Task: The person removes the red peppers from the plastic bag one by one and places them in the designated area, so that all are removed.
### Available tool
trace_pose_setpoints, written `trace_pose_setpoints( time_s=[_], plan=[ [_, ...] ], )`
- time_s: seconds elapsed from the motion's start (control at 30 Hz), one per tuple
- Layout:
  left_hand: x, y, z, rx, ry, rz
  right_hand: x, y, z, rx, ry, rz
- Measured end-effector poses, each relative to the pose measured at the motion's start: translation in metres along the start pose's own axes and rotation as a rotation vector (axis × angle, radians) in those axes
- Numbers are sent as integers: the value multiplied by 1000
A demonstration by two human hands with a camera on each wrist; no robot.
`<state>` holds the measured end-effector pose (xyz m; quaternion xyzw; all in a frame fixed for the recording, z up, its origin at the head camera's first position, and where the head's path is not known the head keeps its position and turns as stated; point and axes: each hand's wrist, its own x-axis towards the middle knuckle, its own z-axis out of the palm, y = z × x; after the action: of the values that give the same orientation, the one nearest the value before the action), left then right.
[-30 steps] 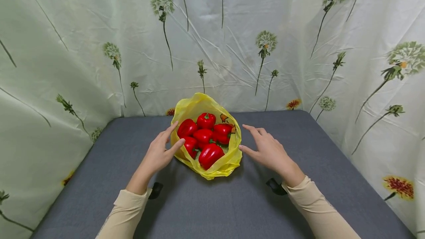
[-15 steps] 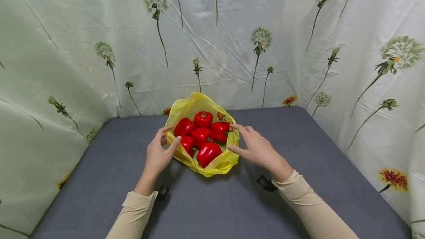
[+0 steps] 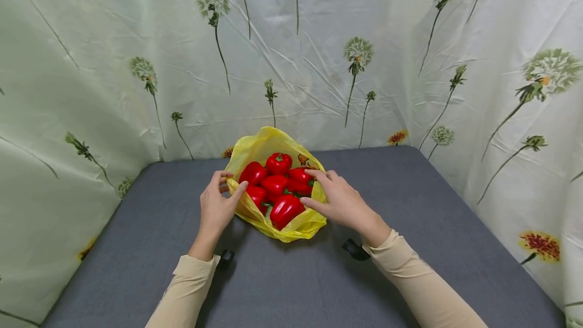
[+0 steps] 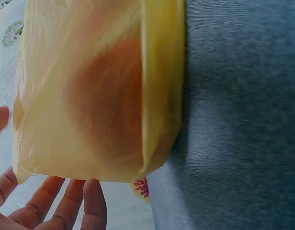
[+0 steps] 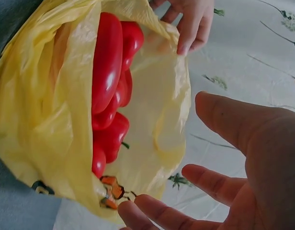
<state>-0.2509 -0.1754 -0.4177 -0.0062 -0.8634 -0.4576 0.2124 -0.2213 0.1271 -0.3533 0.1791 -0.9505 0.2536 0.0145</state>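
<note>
A yellow plastic bag (image 3: 304, 231) stands with its mouth spread, several red bell peppers (image 3: 287, 211) inside with short green stems. At its left rim my left hand (image 3: 216, 209) has its fingers along the outside and its thumb by the edge. In the left wrist view, fingertips of the left hand (image 4: 56, 203) meet the far side of the bag (image 4: 51, 129). Over the right rim reaches my right hand (image 3: 348, 206), fingers extended and thumb apart. The right wrist view has the right hand (image 5: 262, 163) spread beside the bag's printed side; firm contact is unclear.
The bag stands on a table with a dark grey cloth (image 3: 282, 287). A pale curtain (image 3: 319, 65) printed with dandelions hangs behind and along both sides. Black wrist straps (image 3: 355, 249) show below the cuffs.
Both hands have come inward to the bag's rim. The left fingers now touch the left edge, and the right hand has moved left over the right edge. The peppers stay in place.
</note>
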Motion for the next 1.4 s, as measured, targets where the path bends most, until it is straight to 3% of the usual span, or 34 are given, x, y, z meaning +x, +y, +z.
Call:
trace_pose_setpoints(
  time_s=[0.37, 0.63, 0.83, 1.23, 1.4],
  plan=[
    [3, 5, -1, 35, -42, -43, 21, -15, 19, 34, -77, -13],
    [0, 0, -8, 68, -194, -38, 35, -16, 33, 44, -137, -37],
    [-2, -5, -14, 46, -260, -46, 41, -14, 39, 47, -195, 0],
    [-10, -16, -19, -4, -298, -17, 49, -12, 42, 170, -234, -24],
    [-14, -22, -20, -25, -309, -17, 51, -12, 44, 179, -255, 2]
  ],
)
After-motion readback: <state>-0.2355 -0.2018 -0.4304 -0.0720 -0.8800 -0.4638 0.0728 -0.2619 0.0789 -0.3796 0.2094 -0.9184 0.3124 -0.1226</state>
